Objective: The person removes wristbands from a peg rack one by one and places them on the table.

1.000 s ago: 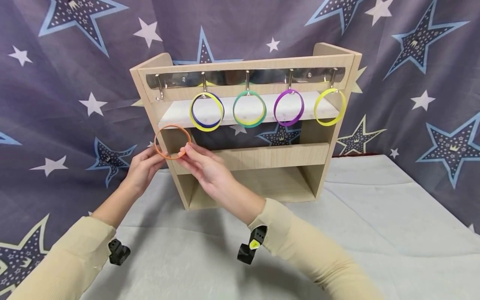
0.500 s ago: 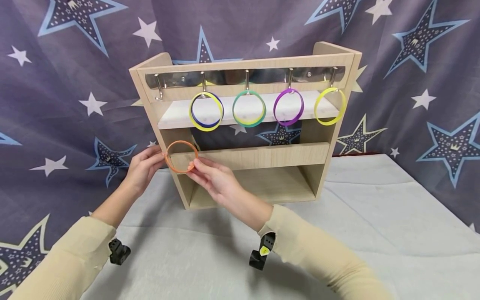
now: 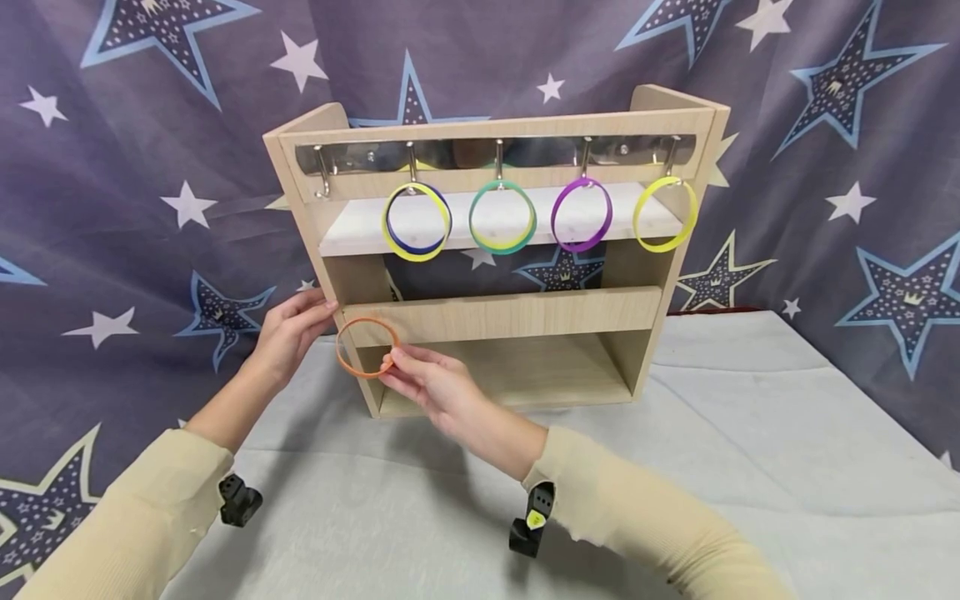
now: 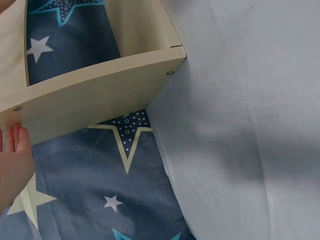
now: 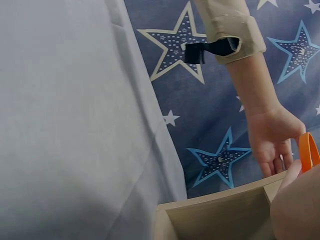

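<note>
My right hand (image 3: 442, 387) pinches an orange wristband (image 3: 349, 367) at its right edge, thumb against fingers. In the head view the round band overlaps the lower left front of the wooden rack (image 3: 517, 317). My left hand (image 3: 292, 333) is at the rack's left side, fingertips against the panel. The left wrist view shows its fingers (image 4: 22, 140) stretched toward that board. Higher up, a yellow and dark blue pair of wristbands (image 3: 392, 237), a green and yellow pair (image 3: 532, 221), a purple one (image 3: 555, 221) and a yellow one (image 3: 660, 247) hang from hooks.
A shiny metal hook rail (image 3: 457, 156) crosses the rack's top front, with a hook (image 3: 322, 171) at its left end. Behind it lies a white shelf (image 3: 352, 229). The rack stands on a grey-white cloth (image 3: 750, 458) before a star-patterned curtain (image 3: 487, 50).
My right hand has carried the orange wristband downward and slightly right, away from my left hand. My left fingers, close to the band at first, now touch the rack's side alone.
</note>
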Demonstrator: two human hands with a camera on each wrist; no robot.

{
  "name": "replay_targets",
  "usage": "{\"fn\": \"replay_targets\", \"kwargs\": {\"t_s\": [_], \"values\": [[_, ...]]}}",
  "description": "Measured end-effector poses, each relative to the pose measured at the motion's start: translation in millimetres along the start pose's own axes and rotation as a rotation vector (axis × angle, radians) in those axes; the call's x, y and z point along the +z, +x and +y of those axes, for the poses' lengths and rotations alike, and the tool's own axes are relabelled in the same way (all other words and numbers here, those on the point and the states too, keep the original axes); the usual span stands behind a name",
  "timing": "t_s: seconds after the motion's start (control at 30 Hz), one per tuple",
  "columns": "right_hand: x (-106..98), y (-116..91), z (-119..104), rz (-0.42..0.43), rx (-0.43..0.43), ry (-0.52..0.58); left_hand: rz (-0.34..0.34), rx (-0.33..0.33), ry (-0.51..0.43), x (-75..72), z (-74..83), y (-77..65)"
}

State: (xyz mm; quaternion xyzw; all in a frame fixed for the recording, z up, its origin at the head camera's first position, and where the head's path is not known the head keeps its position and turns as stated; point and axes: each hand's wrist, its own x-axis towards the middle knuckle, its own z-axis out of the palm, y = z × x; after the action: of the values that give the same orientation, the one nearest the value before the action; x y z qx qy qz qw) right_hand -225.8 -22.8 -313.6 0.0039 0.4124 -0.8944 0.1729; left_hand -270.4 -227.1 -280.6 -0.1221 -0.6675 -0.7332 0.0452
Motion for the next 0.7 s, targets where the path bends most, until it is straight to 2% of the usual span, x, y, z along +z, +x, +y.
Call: {"fn": "replay_targets", "kwargs": {"t_s": [0.4, 0.7], "values": [[-17.4, 0.3, 18.9, 0.031, 0.042, -0.121, 0.006, -0.021, -0.069, 3.6, 0.6, -0.9], [-24.3, -1.4, 27.9, 0.035, 0.070, -0.156, 0.036, -0.036, -0.098, 8.0, 0.8, -4.2]]}}
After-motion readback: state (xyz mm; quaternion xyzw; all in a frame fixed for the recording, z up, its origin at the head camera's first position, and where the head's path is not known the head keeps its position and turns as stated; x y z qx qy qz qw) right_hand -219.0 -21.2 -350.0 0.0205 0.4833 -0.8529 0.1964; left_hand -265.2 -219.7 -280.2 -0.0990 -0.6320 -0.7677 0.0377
